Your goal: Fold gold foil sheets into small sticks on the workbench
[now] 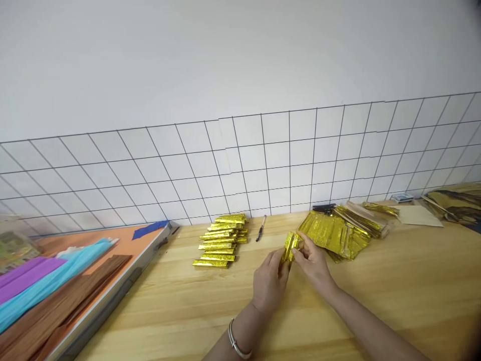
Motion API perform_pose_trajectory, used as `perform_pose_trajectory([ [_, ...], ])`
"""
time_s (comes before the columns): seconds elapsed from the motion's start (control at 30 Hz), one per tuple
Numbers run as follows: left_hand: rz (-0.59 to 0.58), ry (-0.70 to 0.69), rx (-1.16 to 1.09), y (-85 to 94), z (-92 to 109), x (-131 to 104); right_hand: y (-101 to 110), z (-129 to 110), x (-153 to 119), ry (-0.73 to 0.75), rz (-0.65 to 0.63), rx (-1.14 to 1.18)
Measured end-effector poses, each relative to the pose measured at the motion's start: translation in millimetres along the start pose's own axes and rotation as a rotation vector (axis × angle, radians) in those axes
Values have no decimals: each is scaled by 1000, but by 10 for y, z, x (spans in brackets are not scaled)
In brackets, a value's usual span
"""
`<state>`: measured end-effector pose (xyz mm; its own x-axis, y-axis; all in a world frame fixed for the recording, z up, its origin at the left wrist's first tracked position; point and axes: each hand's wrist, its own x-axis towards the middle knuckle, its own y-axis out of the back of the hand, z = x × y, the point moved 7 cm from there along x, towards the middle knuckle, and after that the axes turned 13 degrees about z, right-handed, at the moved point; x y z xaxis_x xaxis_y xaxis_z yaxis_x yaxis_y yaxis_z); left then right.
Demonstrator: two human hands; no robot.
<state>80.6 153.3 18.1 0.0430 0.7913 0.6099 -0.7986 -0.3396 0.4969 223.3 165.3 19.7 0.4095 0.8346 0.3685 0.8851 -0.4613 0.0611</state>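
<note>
Both hands are on one gold foil piece (291, 244), held just above or against the worktop (169, 306); I cannot tell which from my view. Left hand (268, 282): clamped on the near, left part of the piece, fingers curled, so that end is partly covered and the fingertips are hard to make out. Right hand (313, 261): thumb and forefinger pinch the right edge; its other fingers are partly hidden. The hands are close together, the foil between them. Lengthwise creases show on the piece; I cannot count its layers. A bracelet (233, 340) circles the left wrist; both forearms are cut off by the lower frame edge.

Left of the hands: folded gold strips (220, 246) in an overlapping column, the far ones too overlapped to count. A pen (260, 228) lies between the column and the hands. Right: a gold foil pile (334, 235), crumpled, lower sheets mostly hidden; a black bundle (323, 208) at its far edge, contents unclear. Beyond the pile, a pale sheet (421, 216) and a small box-like item (402, 198), too small to identify.

Far left: an orange surface (128, 239) carries a blue scrap (150, 229) plus purple, turquoise and brown lengths, all three cut by the frame. A container (17, 245) at the left edge is blurred, contents unreadable.
</note>
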Motion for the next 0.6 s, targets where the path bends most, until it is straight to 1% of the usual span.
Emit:
perform_pose_trajectory([
  [0.13, -29, 124, -110, -34, -76, -19, -11, 8, -31, -5, -32, -3],
  [0.23, -54, 184, -236, -47, -53, -35, 4, 3, -39, 1, -29, -13],
  [0.4, -46, 182, -395, -50, 44, -39, 44, -19, -26, 18, 8, 25],
  [0.6, -58, 172, -411, -80, 31, -49, 12, -40, -31, 29, -21, 50],
])
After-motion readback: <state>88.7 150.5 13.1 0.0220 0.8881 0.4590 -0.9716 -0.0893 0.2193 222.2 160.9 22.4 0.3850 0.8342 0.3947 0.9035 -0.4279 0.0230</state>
